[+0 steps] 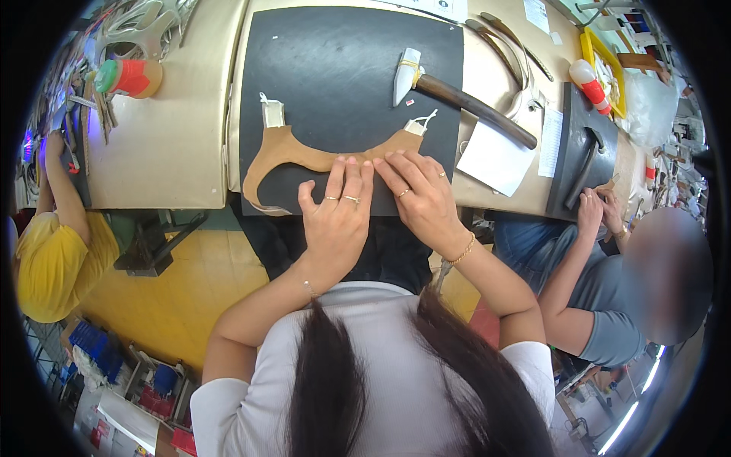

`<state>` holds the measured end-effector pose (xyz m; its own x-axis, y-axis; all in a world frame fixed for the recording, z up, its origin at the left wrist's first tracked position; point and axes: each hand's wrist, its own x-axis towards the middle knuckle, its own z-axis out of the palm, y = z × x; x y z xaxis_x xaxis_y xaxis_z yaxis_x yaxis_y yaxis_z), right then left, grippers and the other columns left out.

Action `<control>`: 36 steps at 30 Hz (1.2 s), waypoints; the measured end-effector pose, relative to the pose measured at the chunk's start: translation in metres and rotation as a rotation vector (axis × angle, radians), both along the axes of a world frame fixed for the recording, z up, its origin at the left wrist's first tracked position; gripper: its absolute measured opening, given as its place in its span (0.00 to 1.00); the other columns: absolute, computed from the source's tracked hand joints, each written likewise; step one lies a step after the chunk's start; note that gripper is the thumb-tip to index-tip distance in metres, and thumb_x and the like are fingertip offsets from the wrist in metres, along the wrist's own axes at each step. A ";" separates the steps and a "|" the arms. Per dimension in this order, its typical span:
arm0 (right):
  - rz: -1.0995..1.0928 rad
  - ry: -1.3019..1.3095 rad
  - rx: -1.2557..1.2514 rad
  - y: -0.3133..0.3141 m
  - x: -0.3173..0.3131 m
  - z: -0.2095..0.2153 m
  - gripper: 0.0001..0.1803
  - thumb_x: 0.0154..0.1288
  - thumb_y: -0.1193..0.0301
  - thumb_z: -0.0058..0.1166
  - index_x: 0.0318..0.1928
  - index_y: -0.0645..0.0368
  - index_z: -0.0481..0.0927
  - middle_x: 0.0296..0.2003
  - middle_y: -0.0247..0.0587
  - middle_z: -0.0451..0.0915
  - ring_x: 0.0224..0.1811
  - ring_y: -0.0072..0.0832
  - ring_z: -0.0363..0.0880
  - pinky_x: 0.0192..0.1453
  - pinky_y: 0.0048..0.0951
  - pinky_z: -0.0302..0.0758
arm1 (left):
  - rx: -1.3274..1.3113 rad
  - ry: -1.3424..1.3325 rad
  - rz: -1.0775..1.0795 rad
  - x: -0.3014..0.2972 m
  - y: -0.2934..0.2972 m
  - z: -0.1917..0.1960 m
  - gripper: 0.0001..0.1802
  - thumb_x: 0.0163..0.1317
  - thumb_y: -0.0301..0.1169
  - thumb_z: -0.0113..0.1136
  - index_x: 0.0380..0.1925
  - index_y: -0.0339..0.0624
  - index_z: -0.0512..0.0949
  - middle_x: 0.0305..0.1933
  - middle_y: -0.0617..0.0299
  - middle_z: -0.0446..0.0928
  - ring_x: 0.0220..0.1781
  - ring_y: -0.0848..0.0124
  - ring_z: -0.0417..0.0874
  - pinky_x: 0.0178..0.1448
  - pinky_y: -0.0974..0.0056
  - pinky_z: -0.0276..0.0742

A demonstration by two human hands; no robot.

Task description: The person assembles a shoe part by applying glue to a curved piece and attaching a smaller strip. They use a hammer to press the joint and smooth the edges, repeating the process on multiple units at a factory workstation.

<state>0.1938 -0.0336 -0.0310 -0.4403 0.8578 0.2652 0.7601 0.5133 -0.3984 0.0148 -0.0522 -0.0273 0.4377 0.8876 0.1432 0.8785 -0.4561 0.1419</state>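
Observation:
A curved tan leather-like piece (301, 156), with white tabs at its two upper ends, lies on the black mat (335, 61). Loose white strands stick out of the tabs. My left hand (339, 217) has its fingertips on the middle of the piece, fingers close together and the little finger bent aside. Right beside it, my right hand (422, 194) presses its curved fingers on the piece's right half. Both hands are closed on its near edge; the thumbs and the edge under them are hidden.
A wooden-handled hammer (476, 110) rests across the mat's right edge, over white paper (496, 156). Pincers (521, 95) lie beyond. A green-capped bottle (129, 78) stands at left. A co-worker (586, 289) sits at right; another person's yellow sleeve (57, 259) shows at left.

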 end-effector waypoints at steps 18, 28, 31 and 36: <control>-0.062 -0.128 -0.030 0.037 0.003 0.022 0.14 0.59 0.65 0.65 0.47 0.44 0.86 0.59 0.27 0.75 0.65 0.36 0.66 0.64 0.47 0.54 | -0.157 -0.132 -0.046 -0.012 -0.007 0.009 0.34 0.54 0.30 0.65 0.63 0.34 0.72 0.71 0.48 0.66 0.75 0.57 0.65 0.73 0.46 0.62; 0.097 0.008 0.200 0.022 0.006 0.018 0.10 0.52 0.69 0.63 0.37 0.49 0.85 0.38 0.25 0.80 0.45 0.24 0.77 0.58 0.40 0.57 | -0.226 -0.736 0.070 -0.021 -0.009 0.024 0.19 0.53 0.20 0.66 0.47 0.38 0.77 0.51 0.50 0.75 0.54 0.51 0.76 0.56 0.53 0.74; 0.091 0.030 0.284 0.010 0.006 0.022 0.12 0.50 0.69 0.62 0.38 0.50 0.85 0.38 0.25 0.80 0.42 0.23 0.77 0.56 0.38 0.58 | -1.217 -1.075 0.359 -0.026 -0.012 0.025 0.13 0.68 0.22 0.58 0.52 0.35 0.74 0.48 0.53 0.80 0.42 0.65 0.84 0.44 0.66 0.81; 0.105 0.085 0.329 -0.002 0.008 0.036 0.16 0.49 0.70 0.67 0.42 0.46 0.86 0.39 0.22 0.81 0.39 0.24 0.75 0.52 0.38 0.58 | -1.432 -1.993 0.330 -0.033 0.013 0.001 0.26 0.69 0.25 0.59 0.66 0.35 0.67 0.58 0.47 0.79 0.47 0.64 0.85 0.50 0.65 0.83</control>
<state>0.2021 -0.0353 0.0051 -0.4858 0.6721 0.5589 0.6680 0.6978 -0.2586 -0.0179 -0.0390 -0.0259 0.4918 0.7527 -0.4377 -0.5982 0.6574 0.4584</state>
